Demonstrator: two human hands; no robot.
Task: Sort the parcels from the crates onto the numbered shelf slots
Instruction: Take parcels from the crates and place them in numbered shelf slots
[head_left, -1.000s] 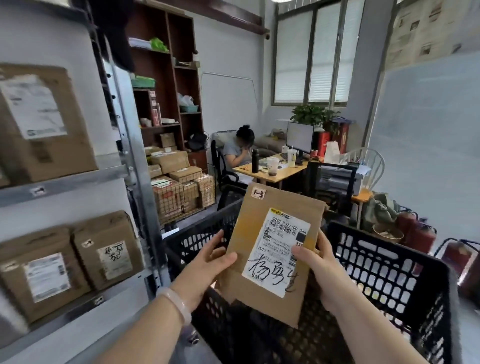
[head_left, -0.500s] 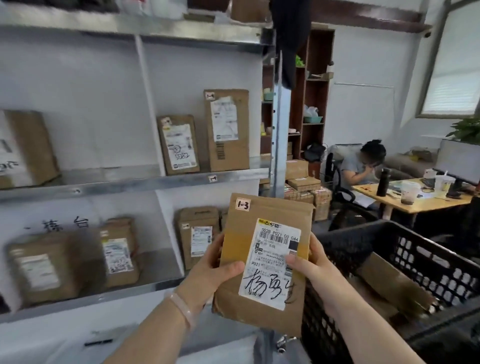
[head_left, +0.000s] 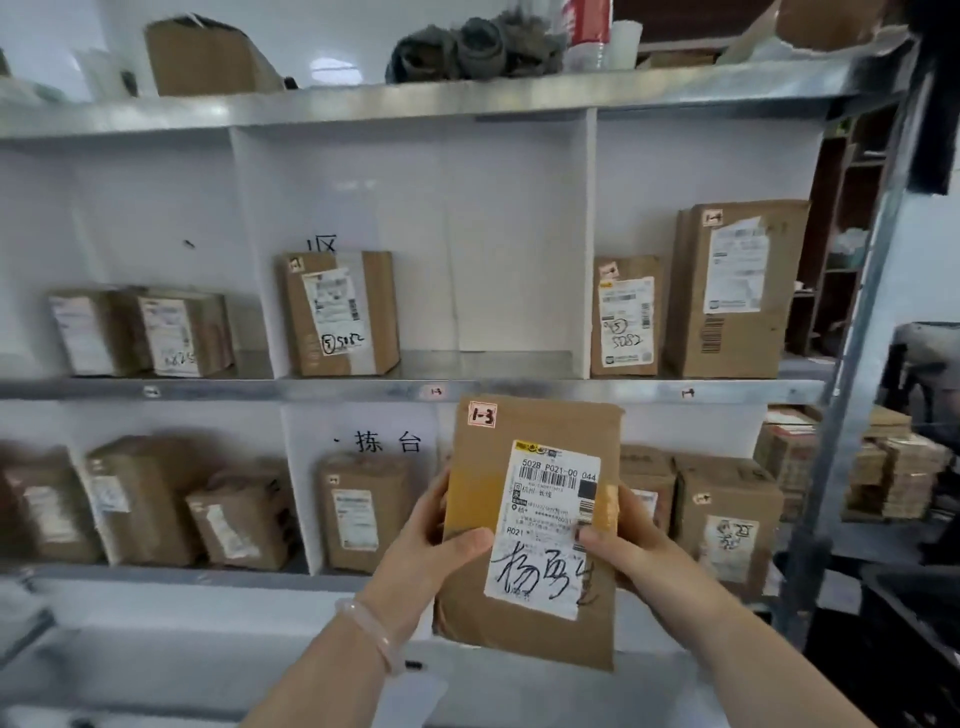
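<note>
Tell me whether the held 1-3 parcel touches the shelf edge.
Cannot tell. In the head view the parcel, held by both hands, overlaps the shelf edge; depth is unclear.

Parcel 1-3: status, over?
Left hand and right hand both grip parcel, upright, facing shelf. Tag 1-3 on shelf edge just above. Nothing in the way.

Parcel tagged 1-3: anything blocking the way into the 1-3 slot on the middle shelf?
Nothing visible. The parcel, held by the left hand and right hand, sits just below the 1-3 tag. In that slot, one box stands at the left; the right part is bare shelf.
</note>
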